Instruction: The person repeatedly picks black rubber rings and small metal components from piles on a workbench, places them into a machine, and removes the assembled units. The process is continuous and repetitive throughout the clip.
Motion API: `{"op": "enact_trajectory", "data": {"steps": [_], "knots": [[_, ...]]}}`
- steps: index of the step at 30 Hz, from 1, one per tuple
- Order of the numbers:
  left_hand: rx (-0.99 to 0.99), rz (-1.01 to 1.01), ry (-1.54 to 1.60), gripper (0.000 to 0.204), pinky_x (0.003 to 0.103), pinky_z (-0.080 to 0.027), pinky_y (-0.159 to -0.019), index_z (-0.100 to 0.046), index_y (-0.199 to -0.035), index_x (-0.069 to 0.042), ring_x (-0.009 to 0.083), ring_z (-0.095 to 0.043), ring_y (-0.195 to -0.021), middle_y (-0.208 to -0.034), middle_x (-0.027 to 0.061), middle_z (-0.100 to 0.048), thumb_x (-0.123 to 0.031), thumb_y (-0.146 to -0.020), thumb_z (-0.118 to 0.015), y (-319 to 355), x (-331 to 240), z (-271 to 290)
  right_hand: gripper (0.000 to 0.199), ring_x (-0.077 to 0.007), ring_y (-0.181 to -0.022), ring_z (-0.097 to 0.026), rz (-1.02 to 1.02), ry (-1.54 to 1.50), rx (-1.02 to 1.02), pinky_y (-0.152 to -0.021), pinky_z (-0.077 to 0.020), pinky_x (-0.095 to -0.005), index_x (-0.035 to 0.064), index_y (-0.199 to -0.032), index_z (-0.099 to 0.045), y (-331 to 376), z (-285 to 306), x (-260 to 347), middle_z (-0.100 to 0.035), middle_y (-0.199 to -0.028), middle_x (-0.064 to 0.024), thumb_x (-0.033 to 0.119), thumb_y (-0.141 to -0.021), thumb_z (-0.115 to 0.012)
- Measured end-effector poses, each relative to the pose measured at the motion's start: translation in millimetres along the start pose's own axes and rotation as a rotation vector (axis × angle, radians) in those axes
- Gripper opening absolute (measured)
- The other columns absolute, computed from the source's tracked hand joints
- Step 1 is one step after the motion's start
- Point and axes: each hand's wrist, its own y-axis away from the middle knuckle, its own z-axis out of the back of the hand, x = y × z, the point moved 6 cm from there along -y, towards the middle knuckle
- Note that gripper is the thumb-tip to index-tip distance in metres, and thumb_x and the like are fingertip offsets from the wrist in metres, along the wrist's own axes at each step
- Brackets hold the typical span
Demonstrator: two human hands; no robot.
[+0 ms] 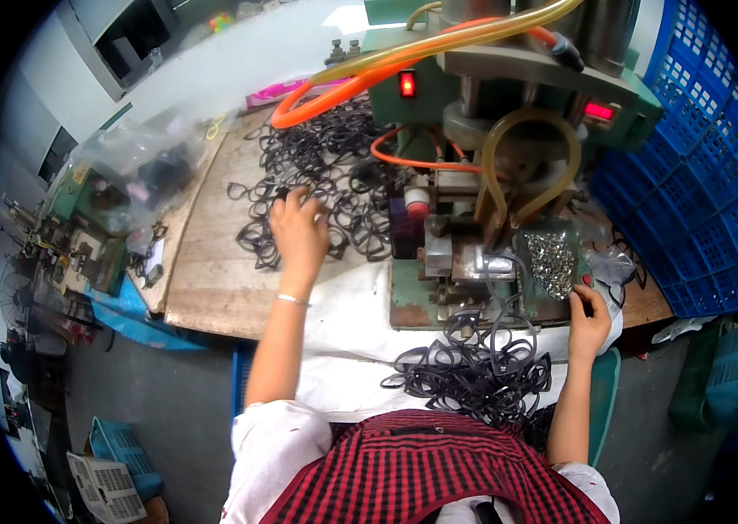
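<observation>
Over a heap of black spectacle frames (308,148) on the wooden bench, my left hand (301,234) reaches out with its fingers spread and slightly bent; nothing shows in its grip. My right hand (589,316) is at the near right corner of a tray of small silvery metal parts (551,264), thumb and fingers curled together; whatever they pinch is too small to make out. Between my hands stands a green press machine (421,301) with a metal fixture (482,262) at its base. A second pile of black spectacle frames (474,371) lies in front of the machine, close to my apron.
Orange hose (325,109) and clear yellowish tubing (574,144) loop about the press. A tall blue plastic crate (692,192) leans at the right. White cloth (343,301) covers the bench's front. Clear plastic bags (137,157) lie at the far left; baskets (124,458) stand on the floor.
</observation>
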Motion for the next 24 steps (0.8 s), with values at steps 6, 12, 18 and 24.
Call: {"op": "enact_trajectory", "data": {"steps": [6, 12, 18, 24], "knots": [[0.034, -0.134, -0.243, 0.010, 0.051, -0.032, -0.115, -0.077, -0.082, -0.005, 0.0361, -0.055, -0.110, -0.134, 0.0197, -0.061, -0.004, -0.075, -0.070, 44.7, 47.1, -34.9, 0.013, -0.0167, -0.092, -0.064, 0.110, -0.148, 0.175, -0.084, -0.0489, -0.0285, 0.0000, -0.096, -0.072, 4.7, -11.0, 77.3, -0.070, -0.095, -0.0078, -0.001, -0.083, -0.071], [-0.112, -0.025, 0.159, 0.011, 0.039, -0.049, -0.082, -0.072, -0.091, -0.001, 0.0302, -0.062, -0.089, -0.107, 0.0127, -0.070, -0.008, -0.082, -0.073, 37.5, -26.8, -6.9, 0.033, -0.0125, -0.089, -0.066, -0.006, -0.441, 0.479, -0.083, -0.0497, -0.0253, -0.0012, -0.112, -0.061, -24.7, -78.7, 154.9, -0.071, -0.095, -0.0064, 0.000, -0.081, -0.072], [-0.192, 0.227, 1.208, 0.004, 0.026, -0.049, -0.066, -0.048, -0.104, -0.005, 0.0124, -0.052, -0.075, -0.092, 0.0053, -0.055, -0.007, -0.103, -0.053, 51.4, -80.6, 38.1, 0.042, -0.0108, -0.086, -0.063, -0.060, -0.526, 0.450, -0.080, -0.0476, -0.0238, -0.0038, -0.119, -0.055, -12.3, -92.8, 158.8, -0.068, -0.089, -0.0065, -0.001, -0.080, -0.070], [-0.199, -0.312, 1.162, 0.011, 0.038, -0.060, -0.078, -0.050, -0.107, 0.001, 0.0223, -0.064, -0.097, -0.108, 0.0144, -0.060, 0.000, -0.098, -0.057, -1.0, -168.6, 94.2, 0.045, -0.0099, -0.085, -0.061, -0.258, -0.882, 0.487, -0.078, -0.0468, -0.0222, -0.0046, -0.124, -0.053, 1.4, -100.8, 176.6, -0.067, -0.091, -0.0057, -0.005, -0.082, -0.068]]}}
